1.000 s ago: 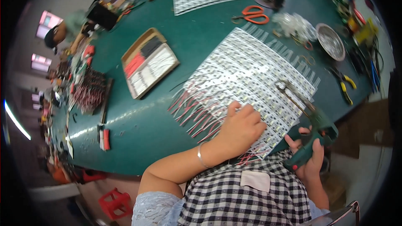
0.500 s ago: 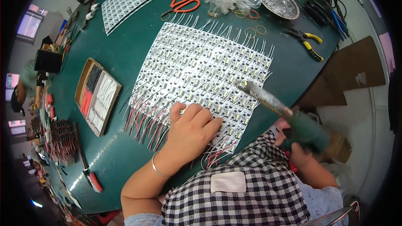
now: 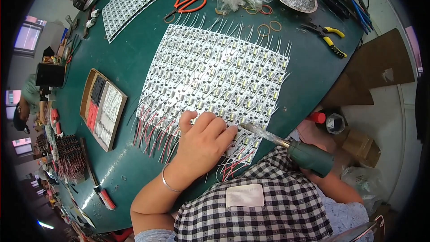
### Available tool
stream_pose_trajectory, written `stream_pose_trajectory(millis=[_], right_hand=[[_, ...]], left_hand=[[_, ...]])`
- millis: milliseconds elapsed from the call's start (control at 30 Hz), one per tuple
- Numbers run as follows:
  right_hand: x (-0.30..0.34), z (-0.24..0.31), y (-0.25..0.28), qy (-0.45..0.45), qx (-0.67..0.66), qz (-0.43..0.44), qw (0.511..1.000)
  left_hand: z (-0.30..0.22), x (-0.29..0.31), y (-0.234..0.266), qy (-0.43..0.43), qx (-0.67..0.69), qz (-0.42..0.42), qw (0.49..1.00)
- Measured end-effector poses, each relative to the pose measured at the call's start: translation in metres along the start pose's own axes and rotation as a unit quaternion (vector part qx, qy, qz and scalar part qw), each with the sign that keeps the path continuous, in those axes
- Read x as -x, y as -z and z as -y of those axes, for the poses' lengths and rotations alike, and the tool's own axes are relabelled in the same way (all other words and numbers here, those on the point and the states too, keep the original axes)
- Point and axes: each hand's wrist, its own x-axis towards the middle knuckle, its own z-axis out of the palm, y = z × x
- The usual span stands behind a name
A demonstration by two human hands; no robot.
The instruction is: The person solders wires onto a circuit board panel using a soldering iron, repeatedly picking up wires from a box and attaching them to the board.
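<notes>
Head view: the circuit-board panel is covered at its near edge by the left hand, half-curled, no grip visible; the right hand's grip is hidden behind the green heat gun. With its nozzle held just right of the left hand, fingers could be burned by a leftward slip, if hot.

The board lies on the table, the box to its left. Behind the board are the scissors and, more right, the bowl. The pliers lie at the board's right.
</notes>
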Motion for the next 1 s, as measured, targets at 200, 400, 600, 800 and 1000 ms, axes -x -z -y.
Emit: stream_pose_trajectory(millis=[200,400,600,800,1000], right_hand=[[-0.001,-0.002,-0.001,0.027,0.058,0.014,0.998],[-0.008,0.002,0.001,-0.016,-0.008,0.030,0.999],[0.003,0.003,0.000,-0.153,-0.172,-0.034,0.973],[0.004,-0.001,0.002,-0.141,-0.203,-0.036,0.968],[0.007,-0.007,0.000,-0.095,-0.170,-0.014,0.981]], left_hand=[[-0.002,-0.001,0.001,-0.007,-0.025,0.015,1.000],[-0.005,-0.007,0.006,-0.012,-0.049,0.034,0.998],[-0.006,-0.007,0.009,-0.006,-0.064,0.069,0.996],[-0.007,-0.006,0.007,0.007,-0.048,0.058,0.997],[-0.008,-0.005,0.005,0.033,-0.030,0.028,0.999]])
